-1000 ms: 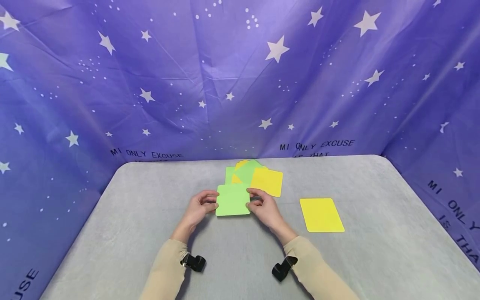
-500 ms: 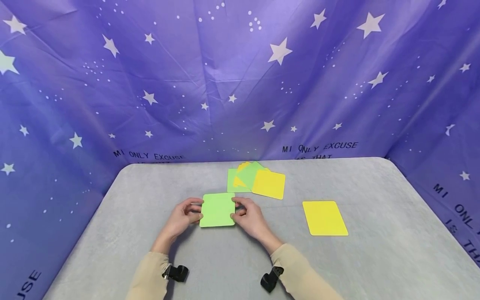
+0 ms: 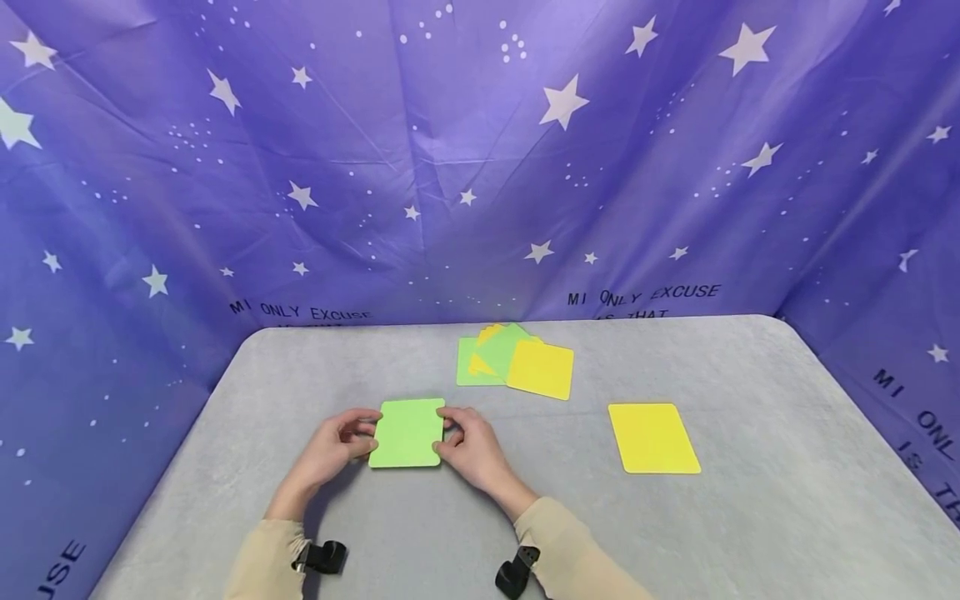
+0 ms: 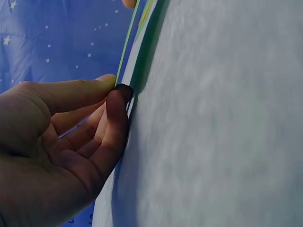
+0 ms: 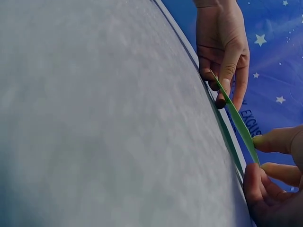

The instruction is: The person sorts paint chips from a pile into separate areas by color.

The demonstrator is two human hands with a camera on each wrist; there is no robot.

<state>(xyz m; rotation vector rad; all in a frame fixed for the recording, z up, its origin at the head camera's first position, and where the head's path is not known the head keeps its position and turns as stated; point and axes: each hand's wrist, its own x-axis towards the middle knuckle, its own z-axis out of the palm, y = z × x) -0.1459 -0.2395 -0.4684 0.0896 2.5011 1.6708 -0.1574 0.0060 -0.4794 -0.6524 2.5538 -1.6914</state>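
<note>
Both hands hold one light green square card (image 3: 407, 433) with rounded corners, low over the table and left of the middle in the head view. The left hand (image 3: 330, 446) pinches its left edge, and the right hand (image 3: 474, 450) pinches the opposite edge. Seen edge-on in the left wrist view, the card (image 4: 127, 45) is a thin line between the left thumb and fingers (image 4: 120, 106). In the right wrist view the card (image 5: 240, 124) spans from the left hand (image 5: 225, 52) to the right hand (image 5: 277, 175), with a dark green shadow below it.
A fanned pile of overlapping green and yellow cards (image 3: 540, 370) lies at the table's far side. One yellow card (image 3: 654, 438) lies alone to the right. Behind the grey table (image 3: 765, 500) hangs a purple star-printed cloth (image 3: 450, 150).
Both hands have carried the green card leftward and nearer the body, away from the pile, which now shows more fully. The yellow card on the right stays where it lay.
</note>
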